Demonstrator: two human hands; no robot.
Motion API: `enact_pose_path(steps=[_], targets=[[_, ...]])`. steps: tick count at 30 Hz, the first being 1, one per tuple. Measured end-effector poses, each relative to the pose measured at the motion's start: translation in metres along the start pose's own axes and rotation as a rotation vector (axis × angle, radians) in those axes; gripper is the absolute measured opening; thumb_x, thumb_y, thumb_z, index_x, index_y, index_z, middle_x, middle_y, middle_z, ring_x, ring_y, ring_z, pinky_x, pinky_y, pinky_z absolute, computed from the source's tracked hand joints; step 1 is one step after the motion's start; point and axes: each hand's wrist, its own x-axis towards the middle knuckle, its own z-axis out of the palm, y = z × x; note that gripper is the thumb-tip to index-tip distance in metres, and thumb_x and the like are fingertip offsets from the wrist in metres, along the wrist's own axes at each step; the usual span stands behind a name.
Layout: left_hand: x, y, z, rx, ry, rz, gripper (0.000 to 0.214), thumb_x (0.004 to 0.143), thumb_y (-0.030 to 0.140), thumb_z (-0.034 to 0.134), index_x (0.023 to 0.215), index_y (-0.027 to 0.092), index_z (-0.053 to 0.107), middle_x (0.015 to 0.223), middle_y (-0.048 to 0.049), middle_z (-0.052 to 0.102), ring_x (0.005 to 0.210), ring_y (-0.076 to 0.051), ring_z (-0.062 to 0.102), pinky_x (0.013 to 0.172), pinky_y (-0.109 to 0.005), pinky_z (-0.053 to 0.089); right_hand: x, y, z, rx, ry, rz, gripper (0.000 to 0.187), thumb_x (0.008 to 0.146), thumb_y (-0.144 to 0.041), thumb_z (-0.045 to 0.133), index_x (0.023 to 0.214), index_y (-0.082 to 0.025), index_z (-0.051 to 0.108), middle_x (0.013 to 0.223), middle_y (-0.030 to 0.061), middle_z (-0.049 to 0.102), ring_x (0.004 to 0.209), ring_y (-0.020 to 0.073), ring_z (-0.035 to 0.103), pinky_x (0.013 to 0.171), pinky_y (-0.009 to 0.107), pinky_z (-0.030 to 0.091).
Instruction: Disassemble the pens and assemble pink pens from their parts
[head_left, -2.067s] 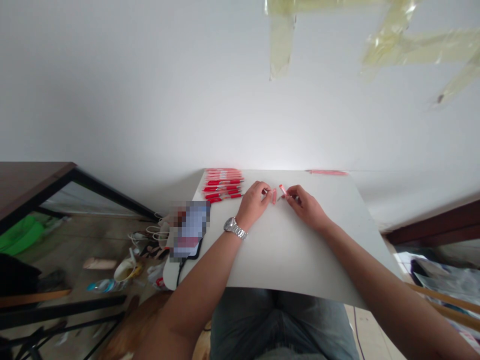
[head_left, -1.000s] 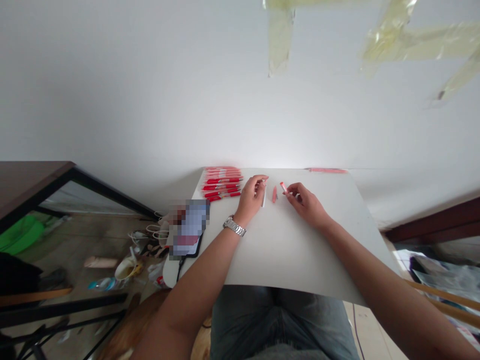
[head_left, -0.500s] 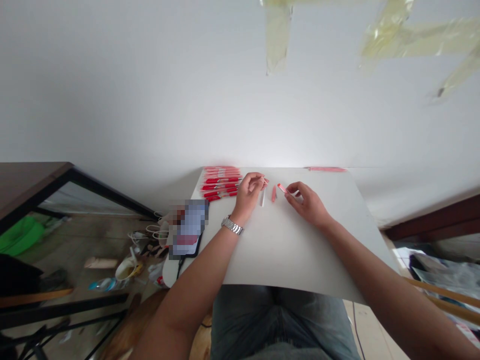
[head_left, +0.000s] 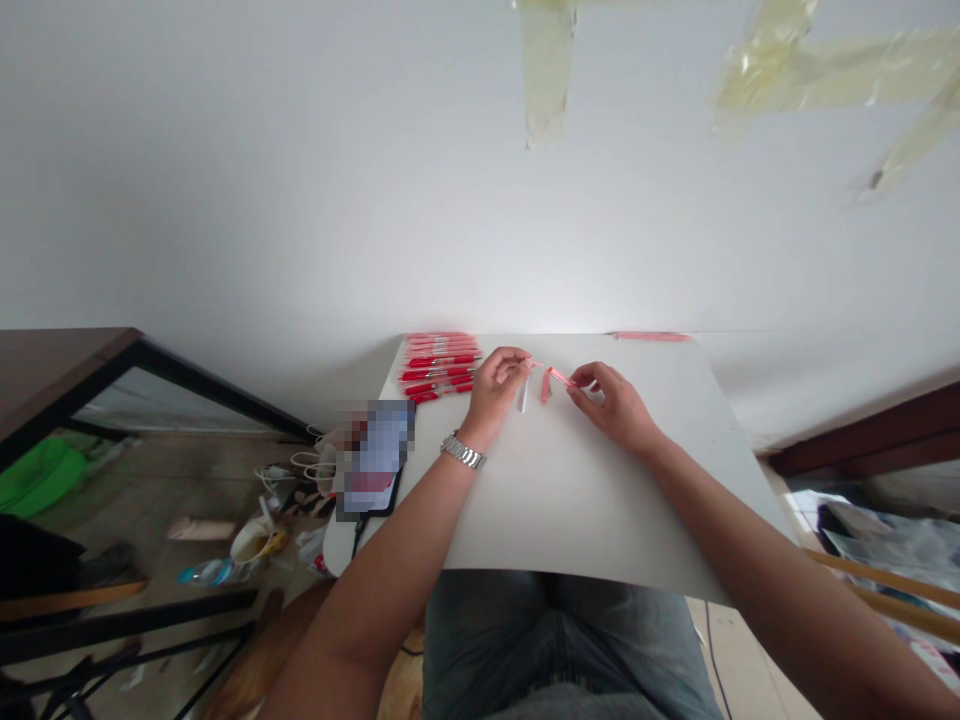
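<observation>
Above the jeans (head_left: 555, 640), on a white board (head_left: 585, 510), the left hand (head_left: 495, 390), a silver watch (head_left: 462, 451) on its wrist, pinches a thin pink rod (head_left: 536, 364) between closed fingertips. The right hand (head_left: 611, 405) pinches a pink pen barrel (head_left: 562, 377). Between the hands, a white tube (head_left: 523, 395) and a red pen piece (head_left: 545, 385) lie on the board. Farther off, a row of red pens (head_left: 439, 365) lies beyond the left hand, a phone (head_left: 371, 460) sits at the board's left edge, and a pink pen (head_left: 649, 336) lies along the far edge.
</observation>
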Motion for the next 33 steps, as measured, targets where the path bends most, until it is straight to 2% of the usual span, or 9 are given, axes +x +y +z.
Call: enact_pose_path(steps=[9, 16, 19, 33], targets=[[-0.001, 0.004, 0.002, -0.051, -0.066, 0.007, 0.026, 0.088, 0.041, 0.079, 0.099, 0.019, 0.069, 0.104, -0.0062, 0.073, 0.098, -0.018, 0.071, 0.090, -0.030, 0.055, 0.000, 0.004, 0.001, -0.016, 0.014, -0.030, 0.009, 0.095, -0.031, 0.063, 0.100, -0.025, 0.060, 0.095, 0.0046, 0.068, 0.090, 0.0230, 0.064, 0.081, 0.039, 0.053], [-0.006, 0.011, 0.005, -0.042, -0.168, -0.029, 0.029, 0.090, 0.045, 0.076, 0.100, 0.018, 0.069, 0.087, -0.0038, 0.074, 0.077, -0.015, 0.070, 0.072, -0.027, 0.052, 0.000, 0.002, 0.001, 0.007, 0.012, -0.065, 0.008, 0.095, -0.030, 0.063, 0.101, -0.025, 0.059, 0.096, 0.0047, 0.068, 0.091, 0.0233, 0.063, 0.081, 0.040, 0.053], [-0.007, 0.014, 0.006, -0.049, -0.200, -0.020, 0.028, 0.091, 0.044, 0.075, 0.100, 0.018, 0.068, 0.085, -0.0034, 0.074, 0.072, -0.014, 0.069, 0.070, -0.027, 0.052, -0.001, 0.001, 0.001, 0.011, 0.016, -0.075, 0.008, 0.095, -0.030, 0.062, 0.101, -0.025, 0.059, 0.095, 0.0045, 0.068, 0.091, 0.0232, 0.063, 0.081, 0.039, 0.052], [-0.008, 0.013, 0.004, 0.004, -0.194, 0.007, 0.031, 0.092, 0.043, 0.074, 0.109, 0.017, 0.077, 0.088, -0.0059, 0.077, 0.080, -0.017, 0.071, 0.079, -0.031, 0.057, -0.001, 0.001, 0.001, 0.008, 0.012, -0.064, 0.008, 0.096, -0.031, 0.062, 0.101, -0.026, 0.060, 0.095, 0.0050, 0.068, 0.091, 0.0236, 0.064, 0.080, 0.040, 0.053]])
